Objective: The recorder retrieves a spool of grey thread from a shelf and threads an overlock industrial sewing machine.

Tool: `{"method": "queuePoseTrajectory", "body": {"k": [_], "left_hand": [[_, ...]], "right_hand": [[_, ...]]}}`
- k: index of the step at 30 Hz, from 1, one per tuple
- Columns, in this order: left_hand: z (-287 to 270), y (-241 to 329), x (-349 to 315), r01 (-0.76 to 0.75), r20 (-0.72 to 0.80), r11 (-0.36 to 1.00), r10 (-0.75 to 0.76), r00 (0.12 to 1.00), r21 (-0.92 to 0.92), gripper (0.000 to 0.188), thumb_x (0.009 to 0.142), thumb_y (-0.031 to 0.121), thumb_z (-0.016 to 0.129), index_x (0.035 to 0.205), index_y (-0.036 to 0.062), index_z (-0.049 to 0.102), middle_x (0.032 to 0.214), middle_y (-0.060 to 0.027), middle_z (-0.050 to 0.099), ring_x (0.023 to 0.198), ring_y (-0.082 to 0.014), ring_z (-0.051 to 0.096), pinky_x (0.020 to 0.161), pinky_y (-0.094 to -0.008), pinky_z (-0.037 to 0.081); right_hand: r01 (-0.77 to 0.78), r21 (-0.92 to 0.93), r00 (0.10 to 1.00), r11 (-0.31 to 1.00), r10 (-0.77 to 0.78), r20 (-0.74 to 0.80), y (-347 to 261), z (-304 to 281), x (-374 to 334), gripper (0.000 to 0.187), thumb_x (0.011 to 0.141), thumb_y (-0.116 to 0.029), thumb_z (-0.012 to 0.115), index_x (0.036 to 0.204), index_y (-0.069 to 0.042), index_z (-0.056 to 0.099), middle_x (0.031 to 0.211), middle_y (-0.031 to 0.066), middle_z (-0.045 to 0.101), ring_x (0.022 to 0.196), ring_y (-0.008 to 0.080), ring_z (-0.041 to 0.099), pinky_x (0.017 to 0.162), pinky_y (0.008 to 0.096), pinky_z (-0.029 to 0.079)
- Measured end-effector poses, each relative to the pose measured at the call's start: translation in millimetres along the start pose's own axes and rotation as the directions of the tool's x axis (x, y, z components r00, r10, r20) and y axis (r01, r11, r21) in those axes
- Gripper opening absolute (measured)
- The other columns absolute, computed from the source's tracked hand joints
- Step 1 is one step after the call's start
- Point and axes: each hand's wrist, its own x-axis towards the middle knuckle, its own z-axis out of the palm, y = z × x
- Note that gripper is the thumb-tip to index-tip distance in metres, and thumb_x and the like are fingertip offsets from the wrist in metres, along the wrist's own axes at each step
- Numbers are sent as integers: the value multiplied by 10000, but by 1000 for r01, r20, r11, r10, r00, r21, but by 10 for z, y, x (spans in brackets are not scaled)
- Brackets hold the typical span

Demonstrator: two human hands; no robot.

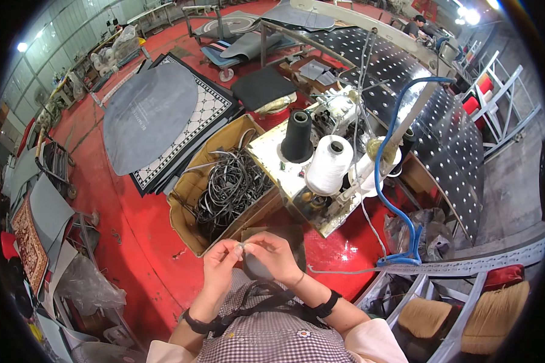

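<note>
My left hand (221,256) and my right hand (273,256) meet in front of my checked apron (272,336), fingertips pinched together. Between them is a small pale thing (243,247), too small to name. Just beyond my hands stands a cardboard box (183,213) heaped with dark, tangled strips (231,189). Right of the box is a sewing machine table (269,149) carrying a black thread cone (297,138) and a white thread cone (329,164). Dark bands sit on both my wrists.
A stack of mats (157,115) lies on the red floor (133,224) at the left. A blue hose (378,175) hangs at the right by a dark studded table (442,157). Two brushes (493,317) lie at the lower right. A person (415,26) works far back.
</note>
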Motion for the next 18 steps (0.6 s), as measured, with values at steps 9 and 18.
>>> {"method": "queuePoseTrajectory", "body": {"k": [9,18], "left_hand": [[54,-57,22,-52,11,998,53,999,-29,61,870,53,633,900,10,664,836,5,575,773,-77,526,742,-217,412],[55,-8,0,-50,18,998,49,999,48,67,848,9,639,905,1,674,841,-14,565,811,-98,532,749,-226,423]], "right_hand": [[-160,46,987,986,159,25,-45,-45,24,107,874,-105,656,938,-20,644,846,-14,628,748,38,525,672,199,426],[-171,70,985,983,173,-24,-66,-30,52,147,872,-168,668,923,-33,638,784,-31,592,659,30,473,590,187,380]]}}
